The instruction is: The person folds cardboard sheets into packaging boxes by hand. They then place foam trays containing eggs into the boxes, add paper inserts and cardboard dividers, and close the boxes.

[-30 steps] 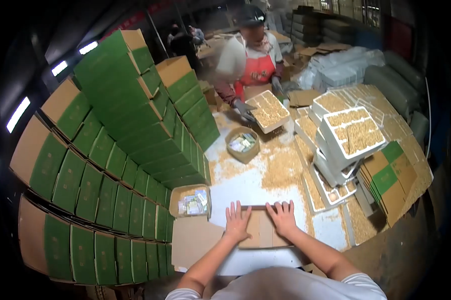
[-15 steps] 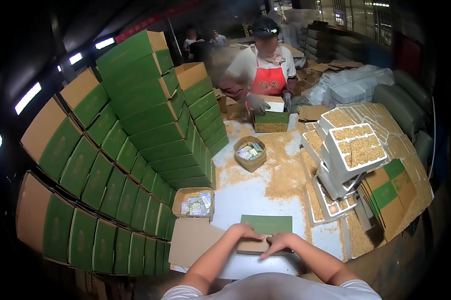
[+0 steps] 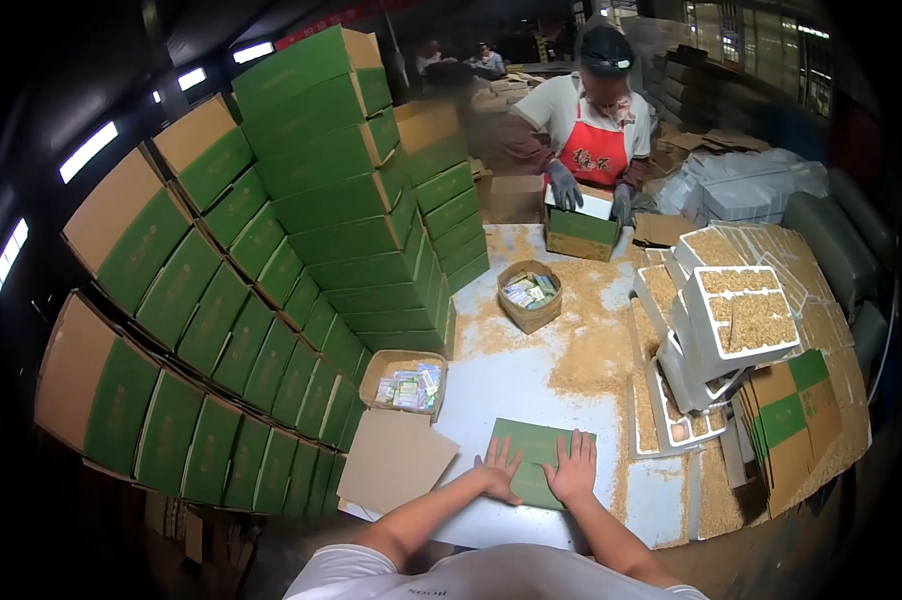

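A green cardboard box (image 3: 533, 440) lies in front of me on the white tabletop, its green top face up. My left hand (image 3: 499, 473) rests on its left side, fingers spread. On the right side my right hand (image 3: 573, 470) lies flat, fingers stretched forward and apart. Both palms touch the cardboard and neither hand grasps anything. A flat sheet of brown cardboard (image 3: 396, 460) lies left of the box. Behind that sheet stands a basket (image 3: 369, 392) of small printed packets.
Stacked green-and-brown boxes (image 3: 341, 190) rise on the left. A round basket (image 3: 531, 317) of packets stands mid-table. White foam trays (image 3: 741, 310) of sawdust-like filling pile up at right, beside folded cartons (image 3: 786, 420). Across the table, a gloved co-worker (image 3: 591, 150) handles an open box (image 3: 579, 235).
The box's green top now covers the brown part that showed before. My hands have gone from the near brown part to flat on top. The co-worker's white block is now in their box.
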`<state>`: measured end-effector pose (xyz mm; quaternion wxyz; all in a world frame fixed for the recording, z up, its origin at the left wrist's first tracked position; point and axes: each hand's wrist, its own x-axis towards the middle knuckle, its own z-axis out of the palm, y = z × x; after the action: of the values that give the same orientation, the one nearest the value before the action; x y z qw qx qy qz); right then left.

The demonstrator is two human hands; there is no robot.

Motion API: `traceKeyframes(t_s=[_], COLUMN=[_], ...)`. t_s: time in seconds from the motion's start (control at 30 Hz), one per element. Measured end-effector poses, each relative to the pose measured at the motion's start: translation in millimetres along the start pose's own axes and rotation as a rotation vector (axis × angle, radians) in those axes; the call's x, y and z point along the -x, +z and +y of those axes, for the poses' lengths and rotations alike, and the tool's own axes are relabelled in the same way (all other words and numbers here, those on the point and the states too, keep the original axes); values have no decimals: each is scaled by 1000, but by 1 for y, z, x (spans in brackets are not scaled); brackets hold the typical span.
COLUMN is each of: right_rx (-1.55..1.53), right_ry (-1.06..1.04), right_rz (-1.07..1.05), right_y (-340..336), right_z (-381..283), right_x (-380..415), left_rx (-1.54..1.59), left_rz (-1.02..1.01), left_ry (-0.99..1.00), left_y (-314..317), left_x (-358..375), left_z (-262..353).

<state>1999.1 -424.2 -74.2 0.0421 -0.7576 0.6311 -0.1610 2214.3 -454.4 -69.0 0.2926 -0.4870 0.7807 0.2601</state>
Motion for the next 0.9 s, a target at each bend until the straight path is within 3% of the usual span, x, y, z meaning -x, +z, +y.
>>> traceKeyframes(t_s=[0.07, 0.2, 0.37, 0.53, 0.7, 0.83, 0.9], right_rx=[-64, 34, 228, 106, 64, 45, 116], right_ry=[-1, 25, -68, -330, -337, -325, -258], right_rz=[-45, -270, -336, -413, -255, -333, -510], right_y=[-4, -20, -5, -28, -20, -26, -44], right_z=[-4, -19, -8, -4, 5, 6, -5], right_x=[-5, -11, -10, 6, 8, 4, -1], left_rx=[211, 151, 160, 115, 101, 109, 84], left_rz=[65, 302, 535, 454, 292, 99, 47], left_ry=[-31, 8, 41, -50, -116, -140, -169], left_y=[-8, -7, 26, 14, -3, -12, -14], left_x=[21, 51, 32, 40, 41, 30, 25], left_z=[6, 16, 11, 17, 22, 20, 23])
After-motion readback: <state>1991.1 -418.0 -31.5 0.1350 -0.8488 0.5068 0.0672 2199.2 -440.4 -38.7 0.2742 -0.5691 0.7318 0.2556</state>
